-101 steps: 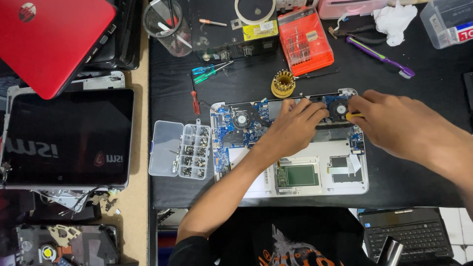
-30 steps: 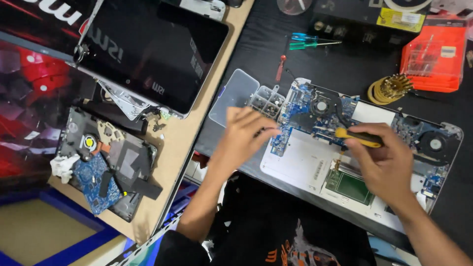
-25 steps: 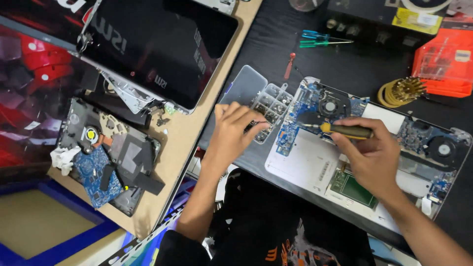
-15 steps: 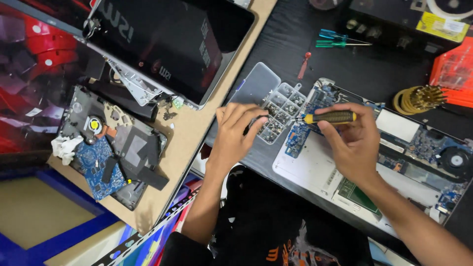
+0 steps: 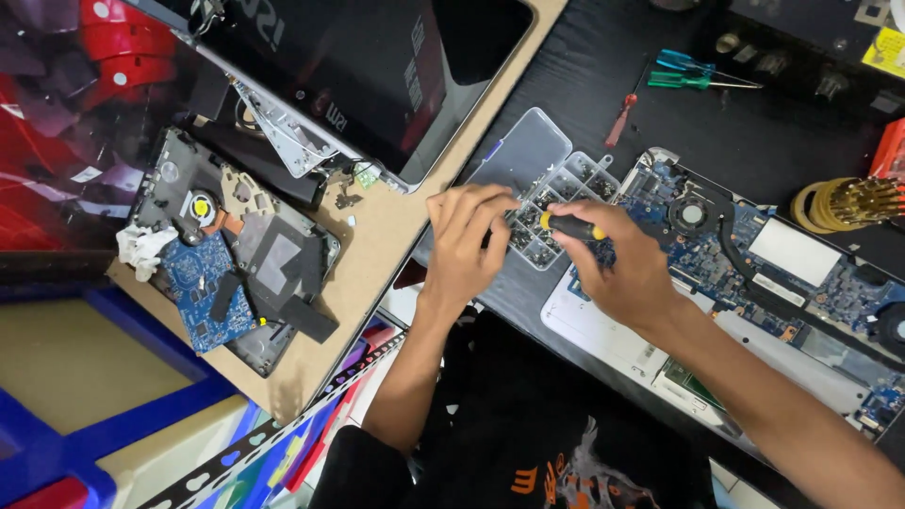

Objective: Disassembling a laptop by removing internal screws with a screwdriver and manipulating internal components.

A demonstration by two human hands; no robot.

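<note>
The right hand (image 5: 627,269) is closed around a black and yellow screwdriver (image 5: 572,226), its tip pointing left over the clear screw box (image 5: 556,203). The left hand (image 5: 467,240) rests at the box's near left edge, fingers curled onto the compartments; whether it holds a screw cannot be told. The opened laptop (image 5: 754,283) lies just right of the box on the black mat (image 5: 584,75).
</note>
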